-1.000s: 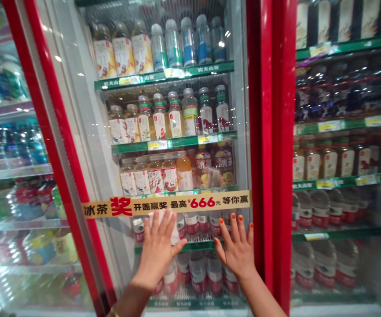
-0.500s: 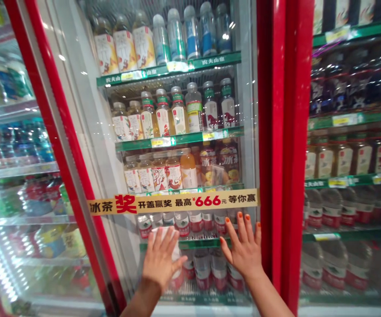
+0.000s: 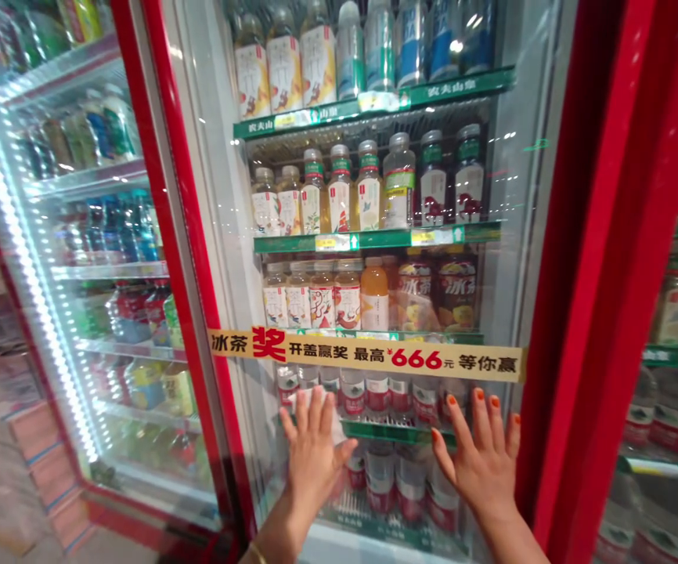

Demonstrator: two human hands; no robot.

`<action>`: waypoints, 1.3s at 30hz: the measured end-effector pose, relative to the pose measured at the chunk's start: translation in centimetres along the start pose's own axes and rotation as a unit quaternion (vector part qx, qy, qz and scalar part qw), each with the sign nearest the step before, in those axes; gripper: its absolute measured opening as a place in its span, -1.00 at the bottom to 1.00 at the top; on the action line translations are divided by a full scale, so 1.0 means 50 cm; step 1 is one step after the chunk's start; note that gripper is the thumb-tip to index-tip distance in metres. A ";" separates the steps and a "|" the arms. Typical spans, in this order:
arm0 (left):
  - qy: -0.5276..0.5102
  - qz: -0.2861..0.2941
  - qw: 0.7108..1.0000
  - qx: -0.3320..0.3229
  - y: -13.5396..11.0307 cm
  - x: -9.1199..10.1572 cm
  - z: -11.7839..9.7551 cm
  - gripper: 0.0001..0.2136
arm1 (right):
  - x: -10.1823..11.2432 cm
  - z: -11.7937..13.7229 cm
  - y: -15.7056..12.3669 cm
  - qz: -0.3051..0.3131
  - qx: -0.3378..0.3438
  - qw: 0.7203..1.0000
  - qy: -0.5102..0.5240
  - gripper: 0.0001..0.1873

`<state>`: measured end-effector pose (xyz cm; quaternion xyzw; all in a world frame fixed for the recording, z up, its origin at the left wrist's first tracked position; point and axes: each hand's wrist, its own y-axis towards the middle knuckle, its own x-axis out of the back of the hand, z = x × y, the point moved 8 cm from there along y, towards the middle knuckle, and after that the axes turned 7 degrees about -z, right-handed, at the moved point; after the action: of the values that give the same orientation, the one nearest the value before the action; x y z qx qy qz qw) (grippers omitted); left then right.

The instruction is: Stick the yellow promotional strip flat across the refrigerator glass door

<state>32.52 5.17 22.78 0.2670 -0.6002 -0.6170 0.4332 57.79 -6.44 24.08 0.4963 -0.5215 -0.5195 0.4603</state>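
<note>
1. Glass door (image 3: pixel 374 196) of a red-framed drinks cooler: sits directly behind the yellow banner (image 3: pixel 368 355). Judged heavy, stiff and slippery, and brittle if struck. Your flat palms get little purchase on it; the red door stile (image 3: pixel 586 235), right of the banner, looks the firmer place to take hold. No handle in view.
2. Left hand (image 3: pixel 315 462): below the banner, fingers spread, palm flat on the glass, no pinch. A white wipe (image 3: pixel 304 403) shows at the fingers, probably light and soft. You cannot tell whether it is gripped or just pressed there.
3. Right hand (image 3: pixel 480 470): below the banner's right end, fingers spread and flat on the glass, pinching nothing.
4. Bottled water (image 3: pixel 377 392) stands behind the glass, just below the banner.
5. Versus 0.5 s earlier: the door looms larger and sits further right, the floor (image 3: pixel 4 486) now shows left of the cooler, and less of the wipe shows.
</note>
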 end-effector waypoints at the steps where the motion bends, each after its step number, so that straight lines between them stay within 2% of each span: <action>1: -0.002 -0.004 0.998 0.057 -0.005 0.003 0.055 -0.22 | 0.000 0.000 0.000 -0.001 -0.001 1.000 0.002 -0.13; 3: -0.006 -0.016 0.987 0.161 0.014 0.011 0.148 -0.24 | 0.000 0.001 0.000 -0.004 -0.003 1.000 0.003 -0.14; 4: -0.005 -0.022 0.980 0.199 0.033 0.014 0.177 -0.23 | 0.000 0.001 -0.001 -0.005 -0.004 1.000 0.004 -0.15; 6: 0.001 -0.027 0.971 0.237 0.074 0.015 0.186 -0.20 | 0.001 0.000 -0.002 -0.007 -0.007 1.000 0.006 -0.15; 7: -0.002 -0.022 0.971 0.237 0.088 0.011 0.168 -0.18 | 0.001 0.000 -0.003 -0.007 -0.008 1.000 0.008 -0.15; 9: -0.016 -0.001 0.982 0.190 0.090 -0.001 0.098 -0.10 | 0.001 0.000 -0.005 -0.004 -0.008 1.000 0.012 -0.15; 12: -0.024 0.013 0.999 0.020 0.032 -0.010 -0.020 -0.04 | 0.003 0.000 -0.006 -0.007 -0.010 1.000 0.013 -0.17; 13: -0.019 0.011 0.999 -0.025 0.005 -0.009 -0.035 -0.06 | 0.003 0.000 -0.006 -0.008 -0.012 1.000 0.012 -0.18; 14: -0.012 0.008 0.999 -0.046 -0.017 -0.006 -0.030 -0.09 | 0.003 -0.001 -0.006 -0.008 -0.015 1.000 0.011 -0.19; 15: -0.005 0.004 0.999 -0.032 -0.028 -0.002 -0.004 -0.14 | 0.003 -0.001 -0.006 -0.008 -0.017 1.000 0.011 -0.19; 16: 0.002 -0.003 1.000 0.010 -0.027 0.003 0.040 -0.17 | 0.002 -0.001 -0.006 -0.006 -0.019 1.000 0.011 -0.19; 19: 0.019 -0.039 0.983 0.180 0.031 0.021 0.178 -0.22 | 0.000 0.001 -0.006 -0.004 -0.017 1.000 0.010 -0.19; 20: 0.021 -0.046 0.976 0.213 0.060 0.022 0.199 -0.21 | 0.000 0.001 -0.005 -0.005 -0.016 1.000 0.009 -0.18; 21: 0.021 -0.046 0.972 0.231 0.088 0.020 0.203 -0.20 | 0.001 0.002 -0.005 -0.005 -0.014 1.000 0.009 -0.19; 23: 0.008 -0.025 0.975 0.221 0.126 0.005 0.160 -0.15 | 0.002 0.002 -0.005 -0.005 -0.015 1.000 0.009 -0.20; 25: -0.009 0.001 0.989 0.148 0.125 -0.009 0.071 -0.10 | 0.002 0.002 -0.005 -0.003 -0.015 1.000 0.011 -0.20; 27: -0.016 0.002 1.000 0.026 0.085 -0.008 -0.024 -0.10 | 0.004 0.002 -0.004 -0.004 -0.015 1.000 0.014 -0.20; 28: -0.014 -0.005 1.000 -0.026 0.056 -0.002 -0.055 -0.12 | 0.004 0.002 -0.003 -0.006 -0.014 1.000 0.015 -0.20; 29: -0.011 -0.015 0.998 -0.060 0.027 0.006 -0.068 -0.16 | 0.005 0.002 -0.003 -0.007 -0.013 1.000 0.016 -0.20; 30: -0.007 -0.024 0.997 -0.076 0.004 0.014 -0.063 -0.19 | 0.005 0.002 -0.002 -0.008 -0.013 1.000 0.016 -0.20; 32: 0.004 -0.038 0.999 -0.030 -0.007 0.028 -0.002 -0.24 | 0.003 0.002 -0.001 -0.008 -0.012 1.000 0.014 -0.21; 34: 0.018 -0.057 0.996 0.073 0.023 0.038 0.086 -0.24 | 0.002 0.002 -0.001 -0.006 -0.011 1.000 0.011 -0.21; 36: 0.030 -0.073 0.983 0.167 0.076 0.040 0.148 -0.21 | 0.001 0.002 -0.003 -0.005 -0.011 1.000 0.008 -0.20; 37: 0.030 -0.074 0.978 0.194 0.103 0.037 0.157 -0.20 | 0.001 0.001 -0.004 -0.004 -0.011 1.000 0.008 -0.20; 39: 0.011 -0.056 0.979 0.197 0.143 0.021 0.129 -0.15 | 0.002 0.001 -0.005 -0.003 -0.014 1.000 0.008 -0.20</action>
<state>28.03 8.23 30.82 0.3873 -0.6892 -0.5071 0.3432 57.76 -6.53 23.82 0.4956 -0.5090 -0.5238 0.4701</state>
